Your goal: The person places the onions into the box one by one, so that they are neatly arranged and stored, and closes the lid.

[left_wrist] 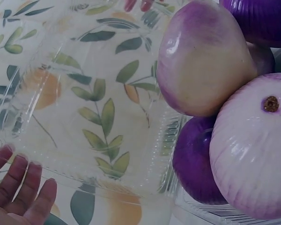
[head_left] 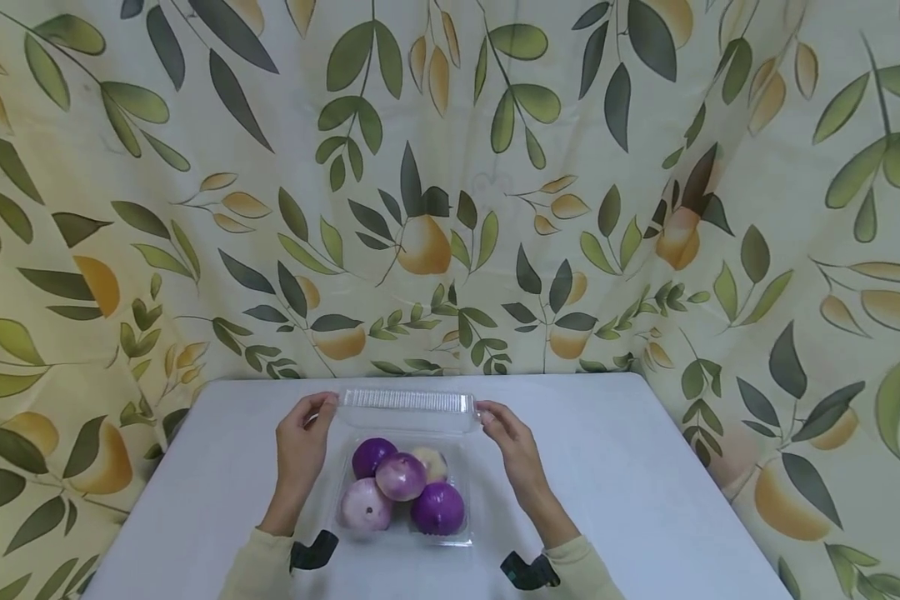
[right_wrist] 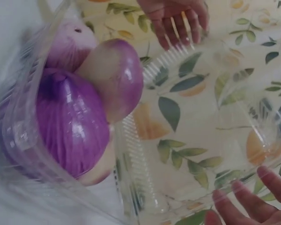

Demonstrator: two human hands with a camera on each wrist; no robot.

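Clear plastic clamshell box (head_left: 403, 533) sits low and centre in the head view, on a white table (head_left: 645, 483). Its hinged lid (head_left: 408, 410) stands raised at the far edge of the box, tilted up toward the leaf-print curtain.

Inside the box: five onions (head_left: 401, 477) piled together. Deep purple ones at upper left and lower right of the pile, a pale striped one at lower left, a purple-and-cream one riding on top in the middle, a pale one behind it, mostly hidden.

Left hand (head_left: 302, 446) is at the lid's left end, fingers fairly straight, fingertips touching the lid's corner; no curl round it. In the left wrist view the fingers (left_wrist: 25, 187) lie straight along the lid's lower left edge.

Right hand (head_left: 512, 442) mirrors it at the lid's right end, fingers extended, tips against the corner. Right wrist view shows fingertips (right_wrist: 253, 199) at lower right, flat on the clear plastic.

Backdrop: curtain (head_left: 450, 183) with green leaves and orange pears fills the upper frame. Pale sleeves and dark wrist straps show at the bottom edge.
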